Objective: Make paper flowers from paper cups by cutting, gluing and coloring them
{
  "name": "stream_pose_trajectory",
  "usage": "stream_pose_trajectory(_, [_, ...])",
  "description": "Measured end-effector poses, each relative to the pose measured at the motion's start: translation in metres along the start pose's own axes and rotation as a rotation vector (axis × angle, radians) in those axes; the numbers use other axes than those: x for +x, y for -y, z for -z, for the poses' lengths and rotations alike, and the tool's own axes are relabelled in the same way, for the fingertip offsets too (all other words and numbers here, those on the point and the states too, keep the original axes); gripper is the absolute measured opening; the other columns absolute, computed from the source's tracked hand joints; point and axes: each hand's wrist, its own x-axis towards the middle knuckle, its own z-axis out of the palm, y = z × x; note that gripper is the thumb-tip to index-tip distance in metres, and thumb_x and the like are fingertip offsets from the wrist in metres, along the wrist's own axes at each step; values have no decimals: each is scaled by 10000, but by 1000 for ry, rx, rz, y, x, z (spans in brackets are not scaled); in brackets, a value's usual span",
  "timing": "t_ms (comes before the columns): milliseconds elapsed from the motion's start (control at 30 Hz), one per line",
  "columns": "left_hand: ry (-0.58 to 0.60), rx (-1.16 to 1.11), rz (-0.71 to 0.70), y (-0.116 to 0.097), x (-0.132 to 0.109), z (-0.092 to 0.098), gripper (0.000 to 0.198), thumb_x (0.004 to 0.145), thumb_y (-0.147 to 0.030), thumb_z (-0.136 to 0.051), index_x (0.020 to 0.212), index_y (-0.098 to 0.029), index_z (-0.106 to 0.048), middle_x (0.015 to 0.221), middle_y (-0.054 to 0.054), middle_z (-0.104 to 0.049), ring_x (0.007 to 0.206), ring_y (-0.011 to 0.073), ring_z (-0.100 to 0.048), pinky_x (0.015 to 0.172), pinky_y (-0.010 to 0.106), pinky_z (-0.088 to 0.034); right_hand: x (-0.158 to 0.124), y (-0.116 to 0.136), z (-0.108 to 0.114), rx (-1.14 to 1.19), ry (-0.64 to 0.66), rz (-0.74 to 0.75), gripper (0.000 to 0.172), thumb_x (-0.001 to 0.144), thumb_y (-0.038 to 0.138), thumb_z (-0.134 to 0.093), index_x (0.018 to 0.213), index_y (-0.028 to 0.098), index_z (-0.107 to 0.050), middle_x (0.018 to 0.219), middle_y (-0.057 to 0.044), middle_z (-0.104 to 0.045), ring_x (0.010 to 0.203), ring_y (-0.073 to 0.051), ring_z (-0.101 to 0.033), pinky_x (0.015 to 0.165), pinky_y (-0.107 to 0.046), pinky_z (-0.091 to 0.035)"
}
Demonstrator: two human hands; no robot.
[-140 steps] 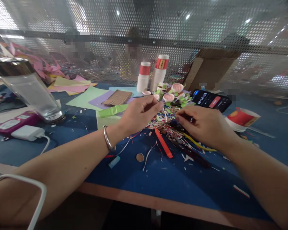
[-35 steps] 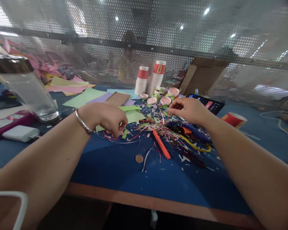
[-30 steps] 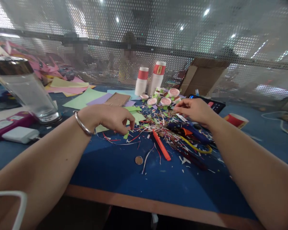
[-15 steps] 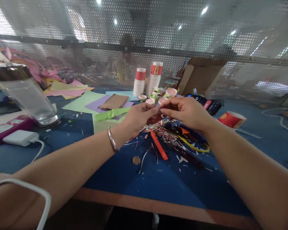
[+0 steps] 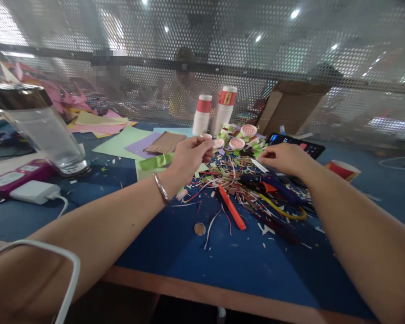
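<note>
My left hand (image 5: 191, 156) is pinched closed above the scraps, just left of the small round paper pieces (image 5: 236, 143); what its fingertips hold, if anything, is too small to make out. To the right, my right hand (image 5: 285, 158) has its fingers curled together next to a thin white strip (image 5: 259, 165); whether the strip is in its grip is hard to tell. Between and below the hands lie paper shreds (image 5: 229, 173), an orange-red cutter (image 5: 232, 208) and a dark blue tool with an orange trigger (image 5: 285, 188). A brown disc (image 5: 200, 229) rests nearer the front edge.
Two stacks of paper cups (image 5: 202, 114) stand at the back. Coloured sheets (image 5: 118, 141), brown cardboard (image 5: 165, 142), a glass bottle (image 5: 50, 135) and a purple power strip (image 5: 20, 175) lie left. A phone (image 5: 313, 149) and red cup (image 5: 341, 171) are right.
My hands were together over the scraps and have moved apart, the left one leftward and the right one rightward. The round paper pieces show more now. The view has shifted slightly.
</note>
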Motion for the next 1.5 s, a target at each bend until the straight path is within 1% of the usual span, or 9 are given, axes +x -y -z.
stream_pose_trajectory(167, [-19,76,-42,-3,0,2,150,903,-171,-666,755,-156,-649,659,-29,-582,589,56,-520,634,226,-448,7,-11,-14,-13,73,-2,150,705,334,-730,581,250,-721,626,-28,-719,640,-220,-654,580,-315,-429])
stream_pose_trajectory(367, [16,144,-86,-3,-1,1,104,868,-165,-712,773,-154,-669,629,-40,-553,582,59,-490,614,226,-423,7,-5,-7,13,49,14,149,691,298,-740,576,228,-676,641,-66,-707,636,-242,-646,606,-358,-442])
stream_pose_trajectory(533, [74,13,-12,-4,0,2,228,933,-157,-646,706,-143,-620,613,-36,-542,576,46,-485,608,204,-422,-12,26,14,113,-89,128,241,885,425,-568,919,222,-693,913,-89,-749,800,-235,-671,744,-370,-487])
stream_pose_trajectory(633, [132,-93,86,-6,0,3,300,953,-165,-623,655,-142,-592,613,-28,-548,579,43,-497,610,192,-431,-28,55,22,239,-150,313,258,895,447,-552,945,216,-656,898,-86,-728,784,-229,-664,711,-364,-486])
stream_pose_trajectory(733, [135,-174,174,-7,-1,4,269,951,-179,-632,685,-142,-634,645,-17,-583,606,46,-535,625,183,-450,-39,75,24,194,-166,471,255,921,440,-527,929,209,-633,878,-96,-704,786,-246,-647,702,-383,-466])
stream_pose_trajectory(800, [138,-219,208,-8,-2,4,239,953,-172,-631,719,-140,-668,651,-18,-590,602,41,-541,621,174,-454,-43,81,23,175,-161,511,255,936,434,-518,932,202,-624,878,-95,-688,774,-242,-631,700,-381,-459])
stream_pose_trajectory(1133, [160,-303,260,-8,0,5,267,984,-160,-578,730,-130,-655,642,-15,-604,584,47,-561,629,176,-484,-47,81,22,238,-176,515,227,946,397,-520,928,196,-624,869,-89,-683,763,-225,-615,701,-362,-454])
stream_pose_trajectory(1400, [189,-273,231,-9,-5,4,239,978,-166,-585,749,-143,-651,644,-21,-603,597,47,-562,644,178,-477,-50,80,21,254,-219,523,215,954,372,-527,956,193,-644,889,-89,-696,770,-219,-615,692,-349,-450])
stream_pose_trajectory(1500, [228,-194,170,-7,-7,4,223,961,-173,-609,741,-154,-634,656,-23,-608,611,55,-570,655,195,-471,-50,80,20,268,-229,535,197,956,367,-534,944,205,-645,875,-78,-694,768,-214,-615,710,-351,-458])
